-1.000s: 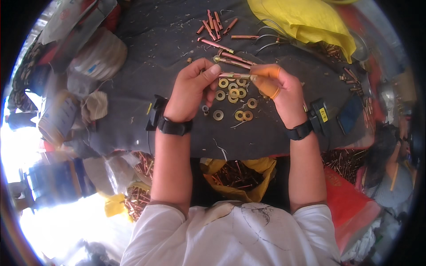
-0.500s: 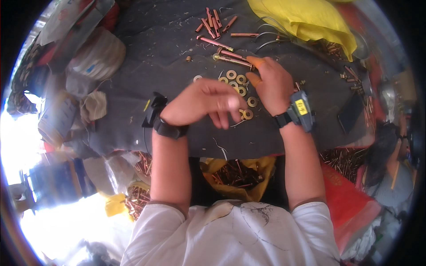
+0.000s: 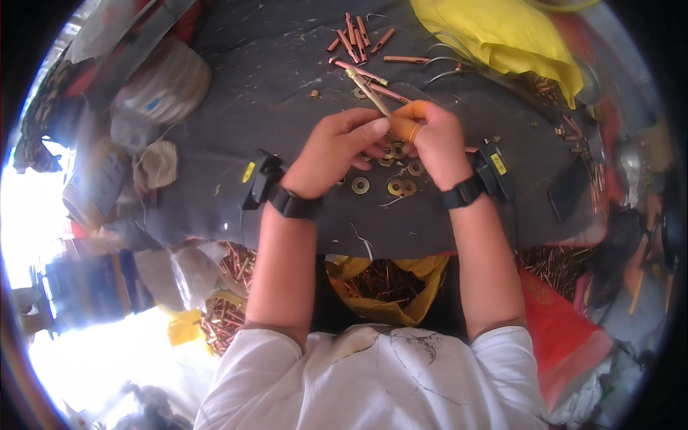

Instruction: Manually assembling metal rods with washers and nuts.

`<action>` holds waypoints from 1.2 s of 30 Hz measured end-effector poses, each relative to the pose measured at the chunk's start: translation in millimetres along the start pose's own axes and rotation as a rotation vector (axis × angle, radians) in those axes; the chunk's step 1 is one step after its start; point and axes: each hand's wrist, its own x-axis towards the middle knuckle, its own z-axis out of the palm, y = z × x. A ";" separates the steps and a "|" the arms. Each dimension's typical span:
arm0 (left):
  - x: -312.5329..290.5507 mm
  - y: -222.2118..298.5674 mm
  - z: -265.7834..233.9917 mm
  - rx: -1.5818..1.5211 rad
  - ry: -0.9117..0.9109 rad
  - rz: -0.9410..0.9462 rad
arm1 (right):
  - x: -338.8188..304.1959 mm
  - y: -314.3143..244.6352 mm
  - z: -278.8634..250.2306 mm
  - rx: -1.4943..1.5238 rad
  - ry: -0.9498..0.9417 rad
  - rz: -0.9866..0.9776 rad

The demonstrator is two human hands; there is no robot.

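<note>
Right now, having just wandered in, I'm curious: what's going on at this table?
A person is working with bare hands over a dark cloth. The right hand, with orange covers on its thumb and a finger, holds the near end of a slim metal bolt. The left hand meets it there; whether it grips too is unclear. Brassy washers lie around and below the hands, and copper-coloured tubes lie farther off, left of a yellow bag.
</note>
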 end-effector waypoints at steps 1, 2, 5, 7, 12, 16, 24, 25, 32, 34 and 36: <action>1.6 -3.4 -0.5 0.000 0.006 0.001 | -6.0 -4.9 4.3 0.198 -0.070 0.022; 4.1 -9.4 -2.1 -0.061 0.044 0.038 | -10.6 -10.0 7.8 0.195 -0.113 -0.020; 6.9 -11.9 -2.0 -0.193 0.122 0.115 | -11.0 -7.4 3.8 0.242 -0.297 -0.017; 7.3 -8.9 -3.3 -0.260 0.171 0.157 | -8.5 -7.5 -4.4 0.231 -0.213 -0.042; 0.9 -0.1 -0.7 -0.141 0.145 0.088 | -2.4 -9.0 -27.1 0.313 0.034 -0.107; 0.8 0.4 5.6 -0.149 0.140 0.095 | -5.4 -14.4 -34.8 0.314 0.009 -0.051; 1.3 -0.1 2.1 -0.028 0.198 0.133 | -7.7 -16.7 -29.8 0.183 -0.001 -0.037; 1.7 -1.1 0.5 -0.030 0.197 0.132 | -7.1 -13.3 -28.4 0.240 -0.021 -0.153; 1.6 -1.9 -4.6 -0.082 0.154 0.082 | -4.8 -8.8 -29.2 0.213 -0.050 -0.217; 1.6 -3.0 -4.6 -0.067 0.154 0.085 | -7.6 -16.1 -30.5 0.147 -0.027 -0.106; 1.5 -4.3 -4.7 -0.080 0.154 0.100 | -8.1 -16.3 -30.2 0.080 -0.002 0.005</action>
